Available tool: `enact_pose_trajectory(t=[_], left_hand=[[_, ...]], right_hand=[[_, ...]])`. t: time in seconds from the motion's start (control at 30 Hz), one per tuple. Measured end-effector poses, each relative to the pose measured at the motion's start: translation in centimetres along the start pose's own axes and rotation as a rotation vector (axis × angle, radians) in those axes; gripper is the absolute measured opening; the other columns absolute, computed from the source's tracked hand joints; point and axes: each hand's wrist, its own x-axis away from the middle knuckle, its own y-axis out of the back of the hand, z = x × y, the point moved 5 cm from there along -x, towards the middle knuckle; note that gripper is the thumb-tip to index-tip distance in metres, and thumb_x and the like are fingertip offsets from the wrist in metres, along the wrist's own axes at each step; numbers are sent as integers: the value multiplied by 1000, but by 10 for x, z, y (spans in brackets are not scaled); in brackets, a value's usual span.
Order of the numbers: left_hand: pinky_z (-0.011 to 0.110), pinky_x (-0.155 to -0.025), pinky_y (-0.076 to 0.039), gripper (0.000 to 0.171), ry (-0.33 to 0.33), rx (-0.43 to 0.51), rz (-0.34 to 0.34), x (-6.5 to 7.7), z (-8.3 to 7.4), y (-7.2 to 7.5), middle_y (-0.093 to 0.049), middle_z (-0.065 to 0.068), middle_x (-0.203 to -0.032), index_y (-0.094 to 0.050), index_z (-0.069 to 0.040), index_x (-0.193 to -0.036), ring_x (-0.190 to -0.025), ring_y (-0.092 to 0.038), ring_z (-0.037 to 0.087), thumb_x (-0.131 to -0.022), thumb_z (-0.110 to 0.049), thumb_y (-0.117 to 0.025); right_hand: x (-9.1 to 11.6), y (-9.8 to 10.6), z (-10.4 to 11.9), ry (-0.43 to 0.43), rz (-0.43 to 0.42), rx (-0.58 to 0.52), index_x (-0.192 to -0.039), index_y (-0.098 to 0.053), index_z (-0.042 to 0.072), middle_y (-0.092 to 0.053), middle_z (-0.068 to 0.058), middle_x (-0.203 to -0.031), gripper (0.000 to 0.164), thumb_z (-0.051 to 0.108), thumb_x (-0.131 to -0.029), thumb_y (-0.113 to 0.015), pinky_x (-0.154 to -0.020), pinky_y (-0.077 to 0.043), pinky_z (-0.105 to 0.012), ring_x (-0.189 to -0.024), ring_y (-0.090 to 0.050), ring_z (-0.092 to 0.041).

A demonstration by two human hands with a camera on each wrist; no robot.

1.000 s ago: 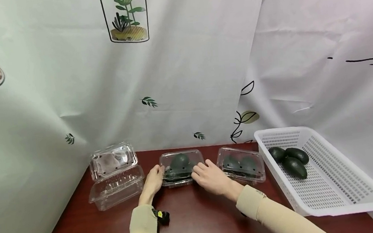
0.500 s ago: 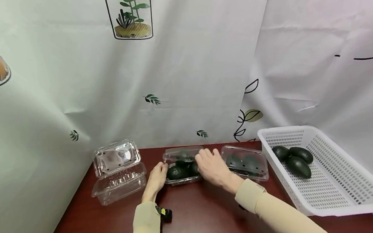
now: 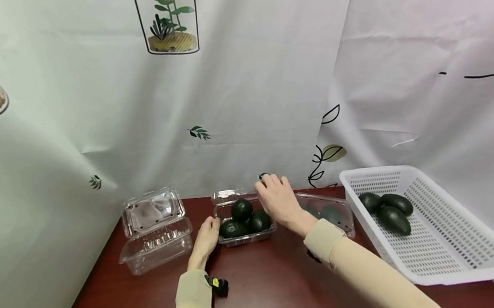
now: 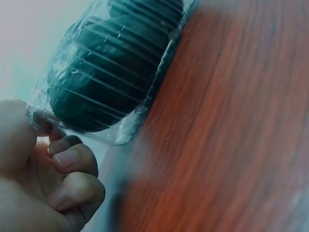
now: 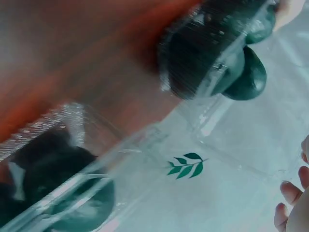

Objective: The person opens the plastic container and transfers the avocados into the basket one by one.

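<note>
Three dark green avocados point(image 3: 233, 228) sit in the base of a clear plastic clamshell box point(image 3: 248, 239), one on top of the other two. The box's lid point(image 3: 229, 194) is swung back toward the wall cloth. At the box's left end, my left hand point(image 3: 205, 238) pinches the rim between thumb and fingers; its other fingers are curled in the left wrist view. My right hand point(image 3: 280, 201) is raised over the back right corner, near the lid's edge. In the right wrist view its fingertips point(image 5: 289, 192) are slightly bent and spaced apart, with no grip visible.
An open clamshell point(image 3: 155, 249) stands at the left without avocados. To the right, a closed clamshell point(image 3: 342, 219) holds avocados, partly hidden by my right hand. A white perforated basket point(image 3: 456, 252) with three avocados point(image 3: 393, 221) stands farther right. The hanging cloth point(image 3: 241, 99) borders the table's back.
The lid has gone from lying over the avocados to swung back, uncovering them. My right hand has moved up and away toward the wall. The left hand has stayed at the box's left end.
</note>
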Motion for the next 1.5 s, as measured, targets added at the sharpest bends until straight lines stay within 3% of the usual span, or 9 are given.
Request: enact_pose_trajectory(t=[0.23, 0.63, 1.07, 1.27, 1.5], left_hand=[[33, -59, -31, 30, 18, 50, 44, 0, -1, -4, -37, 6, -70, -43, -6, -81, -61, -34, 20, -107, -22, -39], [29, -46, -30, 31, 80, 183, 86, 2, 11, -7, -34, 2, -60, -42, -6, -83, -45, -30, 15, -107, -25, -38], [28, -45, -29, 31, 81, 202, 123, -1, 6, -5, -33, 1, -60, -42, -7, -84, -44, -28, 14, -107, -27, -39], [29, -47, -31, 31, 89, 200, 123, -1, 4, -4, -32, 2, -62, -42, -7, -85, -45, -28, 15, -107, -29, -39], [28, -48, -34, 31, 108, 207, 108, -1, 7, -2, -34, 1, -63, -46, -7, -87, -47, -32, 14, -107, -30, -41]], right_hand=[[-22, -9, -21, -96, -51, -5, -92, -58, 12, -52, -8, -91, 6, 15, -97, -60, -62, -34, -39, -78, -47, -26], [-51, -34, -35, -205, 91, -8, -103, -65, 12, -55, -9, -101, 10, 16, -99, -57, -69, -38, -42, -89, -50, -29], [-55, -54, -50, -364, 305, 41, -119, -60, 14, -51, -11, -115, 23, 15, -97, -59, -82, -38, -49, -103, -46, -31], [-52, -59, -51, -394, 393, 17, -138, -51, 15, -48, -14, -126, 40, 24, -100, -53, -88, -37, -52, -113, -45, -33], [-50, -53, -50, -386, 395, -30, -142, -48, 17, -47, -14, -130, 44, 25, -99, -53, -89, -37, -51, -115, -44, -33]])
